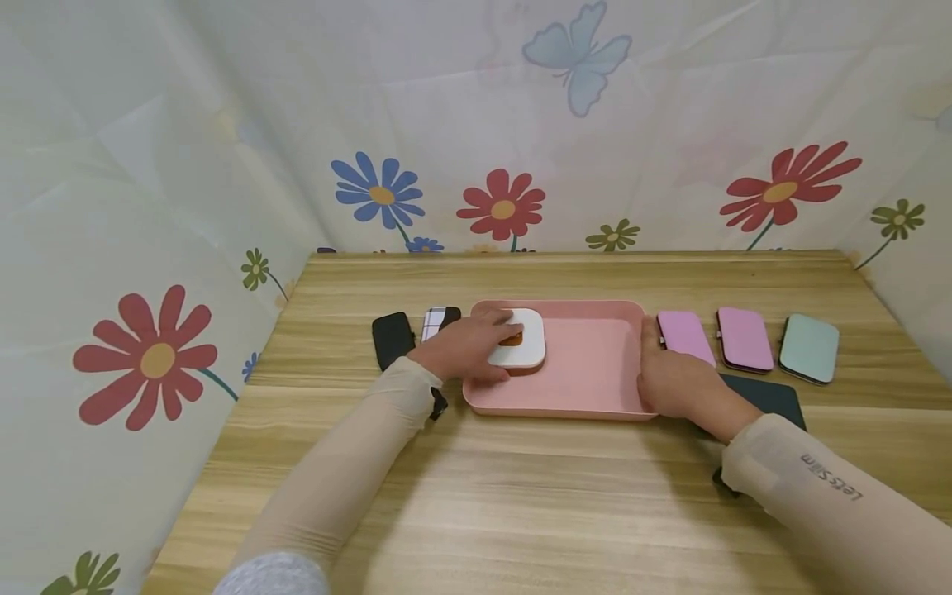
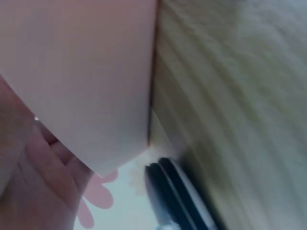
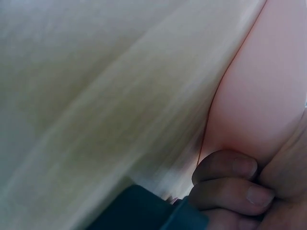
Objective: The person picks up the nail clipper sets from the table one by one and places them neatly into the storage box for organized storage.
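A pink rectangular tray (image 1: 587,355) lies on the wooden table. My left hand (image 1: 468,340) reaches over its left rim and holds a white, rounded square case (image 1: 531,347) with a brown picture on top. The fingers lie over the case and the thumb is by its near side, so its left part is hidden. In the left wrist view the tray wall (image 2: 91,81) stands before the palm. At the tray's right end my right hand (image 1: 673,382) grips the wall; the right wrist view shows curled fingers (image 3: 230,191) against the pink wall (image 3: 259,86).
Left of the tray lie a black case (image 1: 392,339) and a checked case (image 1: 439,318), partly behind my left hand. To the right are two pink cases (image 1: 687,335) (image 1: 746,340), a mint green case (image 1: 811,349) and a dark green flat item (image 1: 773,398). A flower-printed sheet (image 1: 439,124) hangs behind the table.
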A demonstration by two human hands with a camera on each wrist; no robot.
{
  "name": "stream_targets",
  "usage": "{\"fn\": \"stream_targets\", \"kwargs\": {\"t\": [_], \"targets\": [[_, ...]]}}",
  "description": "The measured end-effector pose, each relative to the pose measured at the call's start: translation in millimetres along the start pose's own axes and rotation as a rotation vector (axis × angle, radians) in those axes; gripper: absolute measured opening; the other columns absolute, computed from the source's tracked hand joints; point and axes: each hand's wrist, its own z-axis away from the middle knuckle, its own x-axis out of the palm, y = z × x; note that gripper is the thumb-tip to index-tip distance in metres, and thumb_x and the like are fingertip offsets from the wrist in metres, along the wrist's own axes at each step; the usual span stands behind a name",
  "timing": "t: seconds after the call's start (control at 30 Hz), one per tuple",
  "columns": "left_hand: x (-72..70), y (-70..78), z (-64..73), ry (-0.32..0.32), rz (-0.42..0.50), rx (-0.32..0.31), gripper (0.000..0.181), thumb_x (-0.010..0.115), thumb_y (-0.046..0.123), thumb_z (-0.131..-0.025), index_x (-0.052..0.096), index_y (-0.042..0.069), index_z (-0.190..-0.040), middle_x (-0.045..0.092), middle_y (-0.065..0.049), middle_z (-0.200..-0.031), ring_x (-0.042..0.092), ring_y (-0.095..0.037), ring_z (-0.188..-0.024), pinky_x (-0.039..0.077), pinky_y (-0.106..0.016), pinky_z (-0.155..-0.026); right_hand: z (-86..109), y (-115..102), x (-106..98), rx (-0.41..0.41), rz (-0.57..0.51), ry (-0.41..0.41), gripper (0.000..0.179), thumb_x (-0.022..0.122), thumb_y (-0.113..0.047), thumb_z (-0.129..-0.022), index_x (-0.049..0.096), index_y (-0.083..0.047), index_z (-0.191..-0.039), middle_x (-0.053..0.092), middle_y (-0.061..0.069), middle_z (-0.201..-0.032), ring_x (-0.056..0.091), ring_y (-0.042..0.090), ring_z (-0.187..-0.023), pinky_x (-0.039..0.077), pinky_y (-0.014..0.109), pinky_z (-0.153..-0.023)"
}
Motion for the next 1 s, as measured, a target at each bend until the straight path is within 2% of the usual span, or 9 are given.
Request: {"fn": "stream_targets", "kwargs": {"t": [0.2,0.43,0.63,0.77,1.0], "targets": [[0.2,-10.5,8.9,0.103,0.159,0.039,0.083,0.074,0.041,-0.085,0.036,0.023,-0.156,0.027,0.0,-0.162,0.035,-0.017,-0.144,0.042,-0.037,-0.111,0.1,-2,-3,-0.005,-0.004,0.0,0.085,0.043,-0.014,-0.095,-0.013,0.017,-0.15,0.049,-0.001,-0.05,0.037,0.011,-0.04,0.022,0.028,-0.042],[-0.1,-20.9,24.7,0.225,0.148,0.027,0.071,0.068,0.043,-0.086,0.046,0.024,-0.15,0.04,0.004,-0.155,0.042,-0.017,-0.139,0.042,-0.039,-0.111,2.2,-3,-4,0.03,-0.027,-0.042,0.087,0.041,-0.016,-0.095,-0.018,0.014,-0.15,0.05,0.0,-0.053,0.038,0.012,-0.043,0.024,0.029,-0.044],[-1.3,-38.4,41.0,0.322,0.163,0.041,0.06,0.062,0.035,-0.091,0.05,0.018,-0.147,0.049,0.001,-0.149,0.046,-0.02,-0.137,0.04,-0.042,-0.113,1.5,-2,-1,0.021,-0.013,-0.024,0.086,0.042,-0.016,-0.096,-0.017,0.015,-0.15,0.05,-0.001,-0.051,0.036,0.011,-0.041,0.022,0.028,-0.043],[2.5,-55.8,49.9,0.32,0.152,0.005,0.063,0.061,0.035,-0.092,0.044,0.017,-0.151,0.045,-0.002,-0.152,0.043,-0.023,-0.14,0.038,-0.044,-0.114,1.0,-1,0,0.01,-0.013,-0.011,0.086,0.042,-0.016,-0.096,-0.016,0.016,-0.15,0.05,0.0,-0.05,0.037,0.011,-0.04,0.022,0.028,-0.042],[7.0,-70.9,65.2,0.219,0.117,-0.114,0.091,0.069,0.051,-0.083,0.029,0.02,-0.158,0.033,-0.013,-0.159,0.038,-0.032,-0.142,0.037,-0.05,-0.113,-0.2,0,3,0.009,-0.016,-0.01,0.085,0.042,-0.015,-0.096,-0.017,0.015,-0.15,0.051,0.0,-0.051,0.039,0.012,-0.039,0.023,0.028,-0.042]]}}
